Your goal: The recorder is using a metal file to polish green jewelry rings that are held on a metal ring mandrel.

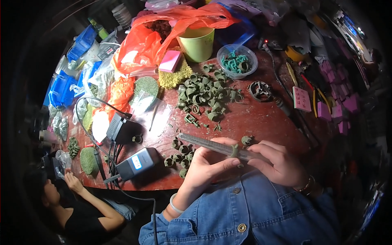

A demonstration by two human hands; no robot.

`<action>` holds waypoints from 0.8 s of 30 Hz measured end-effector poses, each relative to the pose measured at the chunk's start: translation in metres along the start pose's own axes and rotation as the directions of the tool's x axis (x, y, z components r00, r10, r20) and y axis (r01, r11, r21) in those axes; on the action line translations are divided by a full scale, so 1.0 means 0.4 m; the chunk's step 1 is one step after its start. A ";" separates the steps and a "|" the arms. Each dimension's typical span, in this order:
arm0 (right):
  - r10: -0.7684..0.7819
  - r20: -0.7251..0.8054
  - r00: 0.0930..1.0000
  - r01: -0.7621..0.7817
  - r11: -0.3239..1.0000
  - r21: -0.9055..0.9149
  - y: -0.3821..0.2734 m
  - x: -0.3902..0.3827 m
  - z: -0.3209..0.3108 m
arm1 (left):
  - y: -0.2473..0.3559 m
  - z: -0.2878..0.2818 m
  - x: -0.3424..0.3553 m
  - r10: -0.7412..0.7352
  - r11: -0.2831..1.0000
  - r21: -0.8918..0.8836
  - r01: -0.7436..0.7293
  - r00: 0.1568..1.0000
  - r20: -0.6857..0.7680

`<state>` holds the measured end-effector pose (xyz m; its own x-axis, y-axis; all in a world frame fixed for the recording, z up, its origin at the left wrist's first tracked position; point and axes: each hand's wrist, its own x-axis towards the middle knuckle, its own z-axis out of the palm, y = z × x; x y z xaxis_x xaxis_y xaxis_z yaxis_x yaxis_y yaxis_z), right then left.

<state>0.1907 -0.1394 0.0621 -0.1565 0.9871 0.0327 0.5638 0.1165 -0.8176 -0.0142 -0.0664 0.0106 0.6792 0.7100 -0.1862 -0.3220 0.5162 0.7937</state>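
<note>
Between my hands a long, translucent grey tapered rod [197,142] lies slanted, with a small green ring-shaped piece [234,150] around it. My left hand [210,162] grips the rod from below, its thumb at the green piece. My right hand [277,163] has its fingers closed on the rod's right part. Just above my right hand sits a loose green piece [246,139]. A small group of green ring pieces [177,158] lies left of my left hand, and a larger pile [202,92] lies farther back.
On the red table [261,122] are a black device [136,163] with cables, a clear tub [237,61], a green bucket [195,45], orange bags [134,53], pliers [316,92] and pink blocks [339,110]. A co-worker [73,212] sits at the lower left.
</note>
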 end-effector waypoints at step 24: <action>0.095 -0.015 0.995 -0.096 0.995 -0.029 0.039 -0.039 -0.030 | 0.116 -0.099 -0.129 0.573 -0.074 0.975 0.210 0.809 -0.131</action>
<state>0.2116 -0.1515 0.0559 -0.0898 0.9953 -0.0368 0.5992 0.0245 -0.8002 -0.0904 -0.0599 0.0342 0.2788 0.9329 0.2281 0.8097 -0.3561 0.4665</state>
